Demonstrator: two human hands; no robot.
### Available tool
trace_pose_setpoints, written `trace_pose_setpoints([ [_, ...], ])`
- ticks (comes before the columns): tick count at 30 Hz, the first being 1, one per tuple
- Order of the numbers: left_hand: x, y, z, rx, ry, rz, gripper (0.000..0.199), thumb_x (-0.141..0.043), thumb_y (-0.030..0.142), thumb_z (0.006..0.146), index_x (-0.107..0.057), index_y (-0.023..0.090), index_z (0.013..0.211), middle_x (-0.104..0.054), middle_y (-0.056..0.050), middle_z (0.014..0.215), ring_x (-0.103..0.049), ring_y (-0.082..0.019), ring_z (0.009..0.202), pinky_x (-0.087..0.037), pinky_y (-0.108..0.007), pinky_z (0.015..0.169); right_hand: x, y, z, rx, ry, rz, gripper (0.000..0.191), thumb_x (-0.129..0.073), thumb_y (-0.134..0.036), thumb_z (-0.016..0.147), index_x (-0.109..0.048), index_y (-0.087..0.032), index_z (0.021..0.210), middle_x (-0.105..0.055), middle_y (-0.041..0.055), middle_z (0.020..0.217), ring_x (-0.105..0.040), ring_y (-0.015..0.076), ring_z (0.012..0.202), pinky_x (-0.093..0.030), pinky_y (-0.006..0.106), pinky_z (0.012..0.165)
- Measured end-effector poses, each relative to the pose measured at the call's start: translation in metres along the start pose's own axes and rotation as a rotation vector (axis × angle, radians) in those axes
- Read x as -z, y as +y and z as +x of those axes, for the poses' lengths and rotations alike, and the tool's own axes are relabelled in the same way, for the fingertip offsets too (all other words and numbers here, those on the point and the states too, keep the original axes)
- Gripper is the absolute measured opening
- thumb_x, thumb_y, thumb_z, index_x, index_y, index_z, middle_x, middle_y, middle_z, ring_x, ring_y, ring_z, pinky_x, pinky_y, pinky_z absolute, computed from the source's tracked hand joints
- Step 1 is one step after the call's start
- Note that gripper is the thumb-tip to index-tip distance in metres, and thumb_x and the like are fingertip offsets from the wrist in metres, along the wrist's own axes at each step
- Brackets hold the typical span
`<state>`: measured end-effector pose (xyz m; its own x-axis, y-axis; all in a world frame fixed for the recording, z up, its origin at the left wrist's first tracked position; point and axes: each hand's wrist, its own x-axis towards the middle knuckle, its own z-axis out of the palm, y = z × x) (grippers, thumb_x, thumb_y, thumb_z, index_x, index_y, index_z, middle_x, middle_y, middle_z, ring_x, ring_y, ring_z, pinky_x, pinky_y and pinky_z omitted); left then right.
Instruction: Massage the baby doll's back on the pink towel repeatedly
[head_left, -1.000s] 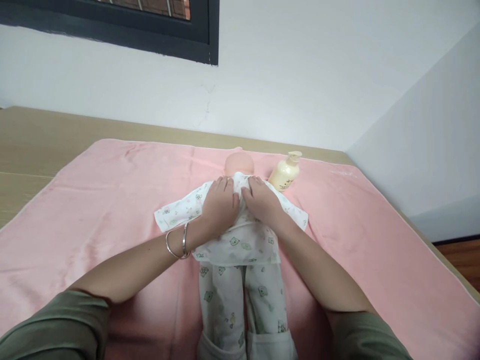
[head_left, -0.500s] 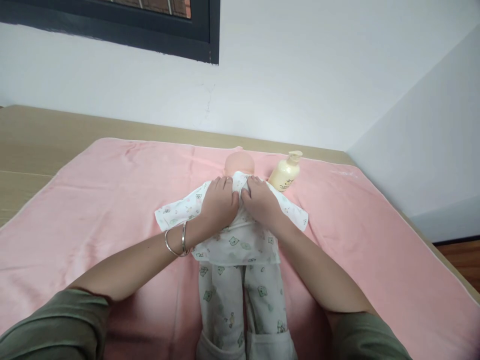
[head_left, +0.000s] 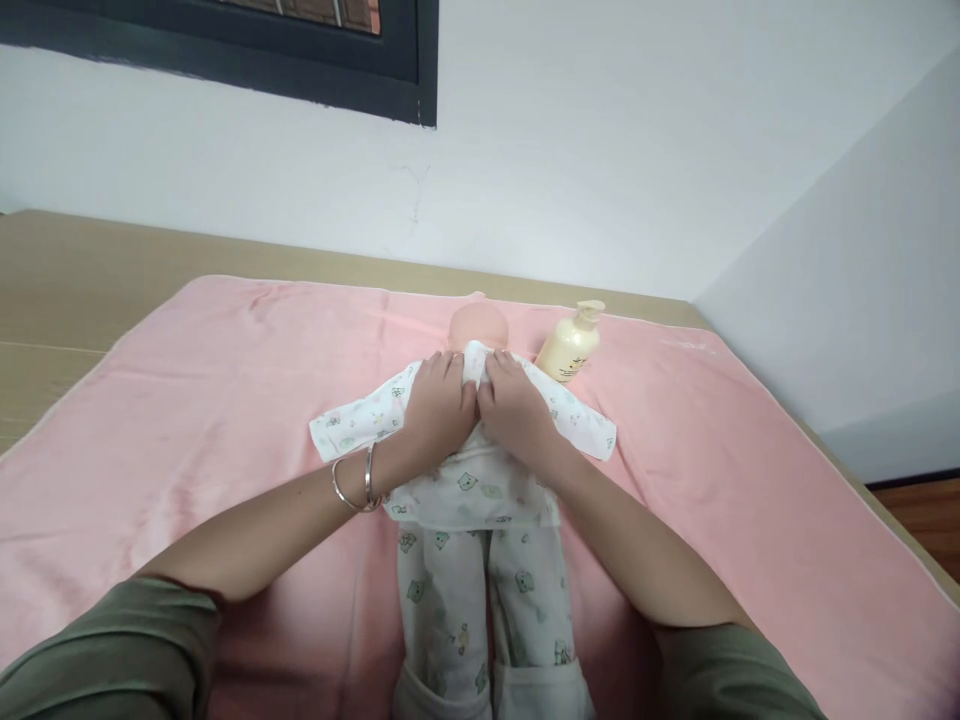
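Observation:
A baby doll (head_left: 480, 326) lies stretched out, its head at the far end and its bare, rounded top showing no face. It wears a white printed shirt (head_left: 480, 490) with both sleeves spread sideways, and matching trousers (head_left: 454, 610) with turned-up cuffs. My left hand (head_left: 439, 403) rests flat on the left of the doll's upper body, fingers stretched toward the head. On the right side my right hand (head_left: 516, 405) lies the same way, its thumb close to the left thumb. Neither hand grips anything. Beneath the palms the shirt is hidden.
A pale yellow pump bottle (head_left: 568, 350) leans beside the doll's head at the right. Under everything spreads a pink cloth (head_left: 247, 400) on a wooden surface (head_left: 82, 260). Behind it rises a white wall (head_left: 562, 160) with a dark window frame (head_left: 427, 60).
My right hand has shifted slightly left toward the middle of the doll's upper body, nearer my left thumb. My left hand, the doll and the bottle look almost unchanged.

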<state>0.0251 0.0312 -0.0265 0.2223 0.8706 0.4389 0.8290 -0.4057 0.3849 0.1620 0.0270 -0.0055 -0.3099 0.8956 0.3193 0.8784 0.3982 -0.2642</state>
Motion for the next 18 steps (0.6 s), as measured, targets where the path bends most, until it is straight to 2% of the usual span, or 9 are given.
trace_pose_setpoints([
  [3, -0.005, 0.01, -0.018, -0.07, 0.082, -0.012, 0.048, -0.034, 0.021, 0.094, -0.05, -0.001, 0.135, -0.053, -0.026, 0.141, -0.045, -0.039, 0.135, -0.038, -0.057, 0.114, 0.001, 0.019, 0.019, -0.143, -0.058, 0.028, 0.042, -0.038, -0.023, 0.095, -0.061, -0.001, 0.121, -0.063, 0.0244, 0.129, -0.054, 0.0354, 0.128, -0.039, 0.05, 0.115],
  [5, -0.007, 0.011, -0.022, -0.074, 0.095, -0.037, 0.051, -0.036, 0.02, 0.093, -0.048, 0.0, 0.138, -0.05, -0.025, 0.146, -0.04, -0.038, 0.141, -0.035, -0.057, 0.118, 0.002, 0.026, 0.026, -0.183, -0.069, 0.01, 0.046, -0.04, -0.029, 0.096, -0.058, 0.001, 0.127, -0.061, 0.0252, 0.133, -0.052, 0.0362, 0.129, -0.036, 0.05, 0.117],
  [8, -0.007, 0.006, -0.015, -0.043, 0.085, -0.095, 0.049, -0.04, 0.018, 0.086, -0.056, 0.001, 0.129, -0.057, -0.023, 0.137, -0.048, -0.035, 0.133, -0.038, -0.052, 0.116, 0.003, 0.024, 0.023, -0.174, -0.08, -0.03, 0.046, -0.039, -0.03, 0.098, -0.056, 0.0, 0.129, -0.06, 0.0241, 0.134, -0.052, 0.0352, 0.129, -0.037, 0.048, 0.115],
  [11, -0.005, -0.005, 0.0, 0.057, 0.06, -0.175, 0.043, -0.043, 0.018, 0.08, -0.063, 0.008, 0.116, -0.065, -0.018, 0.123, -0.058, -0.032, 0.118, -0.046, -0.047, 0.109, 0.006, 0.01, 0.01, -0.137, -0.047, -0.131, 0.041, -0.037, -0.027, 0.099, -0.06, -0.003, 0.123, -0.065, 0.0218, 0.125, -0.057, 0.0334, 0.121, -0.041, 0.045, 0.11],
  [15, -0.007, -0.013, 0.011, 0.153, 0.033, -0.192, 0.036, -0.04, 0.025, 0.086, -0.065, 0.012, 0.109, -0.069, -0.016, 0.111, -0.062, -0.031, 0.106, -0.049, -0.049, 0.101, 0.01, -0.007, -0.005, -0.087, 0.033, -0.252, 0.036, -0.035, -0.025, 0.1, -0.063, -0.007, 0.114, -0.068, 0.0194, 0.113, -0.06, 0.0323, 0.112, -0.045, 0.042, 0.102],
  [18, -0.011, -0.013, 0.007, 0.132, 0.045, -0.156, 0.038, -0.037, 0.027, 0.091, -0.063, 0.012, 0.113, -0.068, -0.016, 0.113, -0.061, -0.032, 0.107, -0.049, -0.05, 0.099, 0.01, -0.008, -0.005, -0.1, 0.033, -0.168, 0.032, -0.037, -0.024, 0.098, -0.065, -0.012, 0.107, -0.069, 0.0167, 0.11, -0.061, 0.0303, 0.109, -0.049, 0.039, 0.096],
])
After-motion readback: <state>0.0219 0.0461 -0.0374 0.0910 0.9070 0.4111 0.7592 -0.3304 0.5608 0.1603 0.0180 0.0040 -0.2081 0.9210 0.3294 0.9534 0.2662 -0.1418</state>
